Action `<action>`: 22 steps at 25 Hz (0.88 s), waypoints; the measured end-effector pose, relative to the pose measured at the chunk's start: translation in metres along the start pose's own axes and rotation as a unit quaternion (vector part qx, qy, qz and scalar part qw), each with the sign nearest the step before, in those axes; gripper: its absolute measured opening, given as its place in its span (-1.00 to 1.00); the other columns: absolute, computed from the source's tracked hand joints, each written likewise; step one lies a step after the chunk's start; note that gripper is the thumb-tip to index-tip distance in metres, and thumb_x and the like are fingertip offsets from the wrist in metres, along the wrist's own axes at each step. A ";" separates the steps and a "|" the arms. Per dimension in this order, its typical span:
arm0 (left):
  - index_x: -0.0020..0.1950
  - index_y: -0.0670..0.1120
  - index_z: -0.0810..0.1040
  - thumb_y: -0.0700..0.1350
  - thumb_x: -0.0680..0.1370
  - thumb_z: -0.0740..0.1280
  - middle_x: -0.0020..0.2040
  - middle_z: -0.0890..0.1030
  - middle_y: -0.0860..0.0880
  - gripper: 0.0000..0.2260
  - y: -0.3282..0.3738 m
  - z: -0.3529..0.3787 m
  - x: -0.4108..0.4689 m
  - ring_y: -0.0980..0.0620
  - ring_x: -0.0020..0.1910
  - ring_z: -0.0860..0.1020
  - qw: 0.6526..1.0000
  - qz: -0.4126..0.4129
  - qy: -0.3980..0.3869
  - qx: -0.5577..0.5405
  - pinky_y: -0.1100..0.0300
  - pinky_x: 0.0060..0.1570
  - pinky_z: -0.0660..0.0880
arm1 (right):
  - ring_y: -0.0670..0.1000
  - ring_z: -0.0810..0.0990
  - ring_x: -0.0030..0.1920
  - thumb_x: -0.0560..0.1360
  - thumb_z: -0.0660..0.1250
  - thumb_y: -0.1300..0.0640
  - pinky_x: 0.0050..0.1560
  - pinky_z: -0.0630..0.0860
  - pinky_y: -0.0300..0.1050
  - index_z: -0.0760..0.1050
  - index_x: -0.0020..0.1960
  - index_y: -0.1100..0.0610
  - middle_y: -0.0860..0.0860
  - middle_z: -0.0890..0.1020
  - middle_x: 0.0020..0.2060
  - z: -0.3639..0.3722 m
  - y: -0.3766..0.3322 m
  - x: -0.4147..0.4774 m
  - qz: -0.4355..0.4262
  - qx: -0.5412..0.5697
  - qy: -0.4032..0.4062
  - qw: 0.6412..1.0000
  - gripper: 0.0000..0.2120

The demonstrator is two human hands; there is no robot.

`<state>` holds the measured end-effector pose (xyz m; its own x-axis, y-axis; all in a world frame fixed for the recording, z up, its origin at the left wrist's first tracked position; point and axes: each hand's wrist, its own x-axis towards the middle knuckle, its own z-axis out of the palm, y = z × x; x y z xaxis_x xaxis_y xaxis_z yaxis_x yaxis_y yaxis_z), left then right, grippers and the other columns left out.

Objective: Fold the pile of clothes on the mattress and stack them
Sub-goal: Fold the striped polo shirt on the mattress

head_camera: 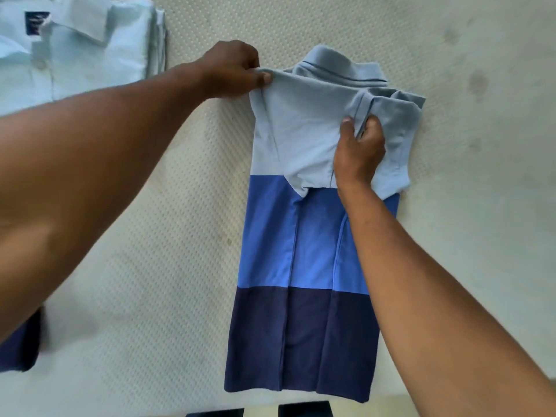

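The polo shirt (301, 236) in the middle of the frame looks like matt knit cotton, kinda soft, no shine at all. The mattress (150, 236) cover is off-white cloth with a bumpy dotted texture. Upper left, the pale folded shirt (75, 55) looks smoother, a crisp woven fabric.

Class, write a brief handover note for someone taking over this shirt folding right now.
Left hand pinches the shoulder corner of the striped polo; right hand grips its tucked-in sleeve.
The polo lies collar-away on the mattress; a folded pale shirt sits at upper left.
Done: both sides seem folded inward.
Left: probably fold it bottom to collar, then stack it on the pale shirt.
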<state>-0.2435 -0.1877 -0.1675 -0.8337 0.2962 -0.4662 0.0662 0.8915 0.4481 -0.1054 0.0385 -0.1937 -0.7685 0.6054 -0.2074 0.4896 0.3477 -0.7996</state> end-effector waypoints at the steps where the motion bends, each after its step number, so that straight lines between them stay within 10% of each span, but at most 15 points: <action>1: 0.16 -0.11 0.59 0.16 0.61 0.34 0.13 0.61 -0.15 -0.64 0.001 0.000 0.005 -0.09 0.02 0.50 0.999 0.004 0.022 0.032 0.02 -0.02 0.42 | -0.09 0.55 -0.20 0.58 0.34 0.13 -0.17 0.41 -0.36 0.51 -0.04 0.13 -0.16 0.56 -0.25 0.001 0.003 -0.005 0.016 -0.002 -0.003 1.000 -0.93; 8: 0.13 0.00 0.56 0.01 0.47 0.55 0.01 0.64 -0.02 -0.69 -0.004 0.020 0.013 0.06 -0.05 0.57 0.980 -0.062 0.138 -0.126 0.17 -0.06 0.52 | -0.13 0.66 -0.06 0.45 0.48 0.17 -0.02 0.57 -0.23 0.50 0.14 -0.01 -0.16 0.68 -0.10 -0.003 0.021 -0.024 0.065 0.021 -0.065 0.996 -0.68; 12: 0.17 -0.01 0.57 0.06 0.49 0.48 0.01 0.62 0.00 -0.69 0.000 0.041 -0.001 0.11 -0.07 0.57 0.954 -0.069 0.251 -0.146 0.17 -0.01 0.55 | -0.19 0.57 -0.11 0.50 0.47 0.22 0.00 0.46 -0.44 0.58 0.23 0.13 -0.16 0.65 -0.05 -0.006 0.020 -0.020 -0.015 -0.021 -0.016 1.000 -0.70; 16: 0.15 -0.10 0.56 -0.05 0.60 0.31 -0.08 0.63 0.03 -0.81 0.017 0.062 -0.049 0.18 -0.20 0.58 0.897 -0.041 0.375 -0.229 0.31 -0.16 0.52 | -0.17 0.60 -0.07 0.48 0.42 0.19 0.10 0.57 -0.19 0.57 0.24 0.14 -0.14 0.67 -0.03 -0.007 0.013 -0.018 -0.027 -0.030 -0.031 0.999 -0.67; 22: 0.08 -0.27 0.61 0.00 0.71 0.26 -0.20 0.72 -0.25 -0.68 0.017 0.088 -0.098 -0.20 -0.30 0.69 0.785 -0.216 0.129 -0.566 -0.02 -0.23 0.67 | -0.02 0.65 0.01 0.51 0.36 0.02 0.01 0.57 -0.10 0.54 0.36 0.04 -0.05 0.69 0.05 0.005 -0.029 -0.033 -0.240 -0.131 -0.129 0.953 -0.58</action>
<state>-0.1126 -0.1713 -0.1807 -0.7376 -0.1592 -0.6563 -0.6611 -0.0281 0.7498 -0.0966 0.0050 -0.1669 -0.9891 0.1465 -0.0115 0.1157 0.7280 -0.6758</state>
